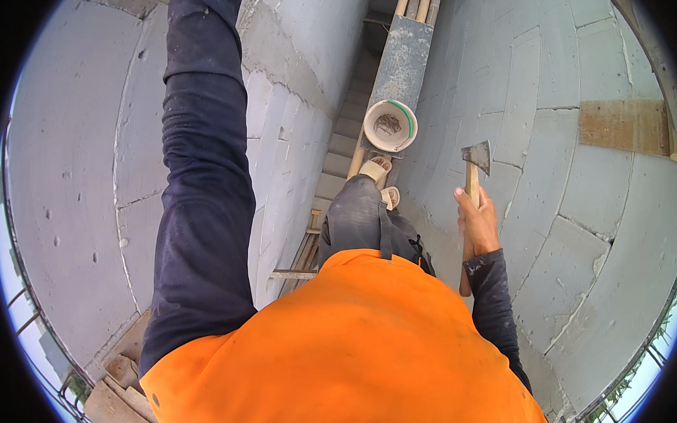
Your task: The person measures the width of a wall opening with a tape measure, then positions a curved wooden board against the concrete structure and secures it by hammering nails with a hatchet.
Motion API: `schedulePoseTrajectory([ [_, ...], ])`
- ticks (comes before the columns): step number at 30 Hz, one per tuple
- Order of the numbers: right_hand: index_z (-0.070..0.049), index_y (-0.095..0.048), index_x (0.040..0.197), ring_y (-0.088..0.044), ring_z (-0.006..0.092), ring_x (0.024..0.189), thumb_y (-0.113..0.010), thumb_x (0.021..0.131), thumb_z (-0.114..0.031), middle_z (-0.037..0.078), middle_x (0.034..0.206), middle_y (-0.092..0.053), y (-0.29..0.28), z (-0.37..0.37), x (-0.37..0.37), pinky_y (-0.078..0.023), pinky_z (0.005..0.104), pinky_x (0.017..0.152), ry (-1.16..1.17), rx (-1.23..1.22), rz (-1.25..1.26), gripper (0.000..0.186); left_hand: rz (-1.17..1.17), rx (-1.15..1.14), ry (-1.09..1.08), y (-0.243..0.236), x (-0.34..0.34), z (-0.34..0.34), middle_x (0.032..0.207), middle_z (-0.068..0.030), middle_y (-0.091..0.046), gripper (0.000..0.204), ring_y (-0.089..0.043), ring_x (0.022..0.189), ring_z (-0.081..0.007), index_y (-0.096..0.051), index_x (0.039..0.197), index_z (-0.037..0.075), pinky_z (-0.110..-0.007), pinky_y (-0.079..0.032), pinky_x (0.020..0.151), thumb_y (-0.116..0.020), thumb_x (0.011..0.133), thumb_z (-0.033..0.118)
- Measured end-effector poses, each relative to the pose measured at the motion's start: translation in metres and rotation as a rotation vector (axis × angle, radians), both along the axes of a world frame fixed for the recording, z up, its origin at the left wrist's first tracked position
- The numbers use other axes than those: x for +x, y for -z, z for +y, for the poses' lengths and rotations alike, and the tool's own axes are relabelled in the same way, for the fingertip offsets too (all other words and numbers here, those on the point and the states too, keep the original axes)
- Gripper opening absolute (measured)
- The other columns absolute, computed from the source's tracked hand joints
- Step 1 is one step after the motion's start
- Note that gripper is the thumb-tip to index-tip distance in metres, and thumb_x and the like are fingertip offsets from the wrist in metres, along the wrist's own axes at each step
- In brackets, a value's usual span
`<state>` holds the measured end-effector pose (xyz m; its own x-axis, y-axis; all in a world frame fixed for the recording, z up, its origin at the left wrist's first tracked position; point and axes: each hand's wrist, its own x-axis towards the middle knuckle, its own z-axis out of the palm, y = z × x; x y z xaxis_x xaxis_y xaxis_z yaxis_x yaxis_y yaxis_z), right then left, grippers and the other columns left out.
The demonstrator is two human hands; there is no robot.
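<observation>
My right hand (482, 221) is closed round the wooden handle of a hatchet (472, 179), held upright with its grey metal head above the fist. The handle's lower end comes out below the hand, beside my dark sleeve. The block wall is just beyond the hatchet; I cannot tell whether the two touch. My left arm (206, 162) reaches up past the top edge, so the left hand is out of sight. In front of my feet stands a white bucket (390, 145) with a green strip inside its rim. Thin pieces like nails (388, 124) lie at its bottom.
I stand on a narrow plank walkway (407, 65) resting on poles, high between two grey block walls. Steps (339, 144) descend on its left. A wooden board (625, 124) is against the right wall. Loose boards (119, 401) lie at the lower left.
</observation>
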<state>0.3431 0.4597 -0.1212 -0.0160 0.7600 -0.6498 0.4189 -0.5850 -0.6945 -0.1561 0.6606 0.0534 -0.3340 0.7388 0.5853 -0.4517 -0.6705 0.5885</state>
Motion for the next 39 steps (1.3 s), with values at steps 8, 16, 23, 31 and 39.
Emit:
schedulePoseTrajectory([
  [8,-0.008,-0.056,0.099,-0.045,0.0123,0.041,-0.074,0.092,-0.030,-0.001,0.059,-0.047,0.118,-0.132,0.121,-0.037,0.0314,0.037,0.087,-0.166,-0.223,0.030,1.801,-0.967,0.985,0.254,0.110,-0.240,0.103,-0.0196,-0.075,0.029,-0.070,0.100,-0.0350,-0.074,0.112,0.007,-0.044,-0.054,0.089,-0.060,0.093,0.024],
  [16,-0.010,-0.051,0.094,-0.042,0.0140,0.038,-0.074,0.092,-0.023,0.000,0.058,-0.046,0.111,-0.116,0.149,-0.032,0.0333,0.034,0.054,-0.330,-0.195,0.027,1.387,-0.756,0.520,0.263,0.208,-0.339,0.112,-0.0266,-0.066,0.023,-0.062,0.113,-0.0421,-0.062,0.107,-0.005,-0.050,-0.050,0.092,-0.054,0.090,0.009],
  [23,-0.009,-0.054,0.094,-0.047,0.0153,0.042,-0.078,0.088,-0.024,0.001,0.059,-0.049,0.094,-0.068,0.138,-0.041,0.0346,0.039,-0.079,-0.278,-0.149,0.029,1.445,-0.884,0.606,0.397,0.278,-0.352,0.129,-0.0243,-0.061,0.035,-0.061,0.116,-0.0433,-0.058,0.127,-0.003,-0.049,-0.048,0.100,-0.049,0.100,0.017],
  [31,-0.006,-0.056,0.095,-0.050,0.0157,0.044,-0.080,0.086,-0.023,0.002,0.061,-0.052,0.087,-0.065,0.126,-0.043,0.0344,0.040,-0.268,-0.255,-0.239,0.031,1.320,-0.960,0.492,0.412,0.284,-0.332,0.130,-0.0232,-0.062,0.037,-0.061,0.117,-0.0425,-0.058,0.129,0.000,-0.048,-0.048,0.100,-0.049,0.100,0.021],
  [39,0.001,-0.063,0.093,-0.062,0.0219,0.055,-0.083,0.082,-0.034,0.008,0.070,-0.063,0.114,-0.093,0.148,-0.050,0.0384,0.052,-0.629,-0.073,-0.463,0.042,1.319,-0.951,0.507,0.396,0.268,-0.337,0.131,-0.0221,-0.063,0.039,-0.061,0.118,-0.0418,-0.058,0.130,0.002,-0.047,-0.048,0.100,-0.049,0.100,0.025],
])
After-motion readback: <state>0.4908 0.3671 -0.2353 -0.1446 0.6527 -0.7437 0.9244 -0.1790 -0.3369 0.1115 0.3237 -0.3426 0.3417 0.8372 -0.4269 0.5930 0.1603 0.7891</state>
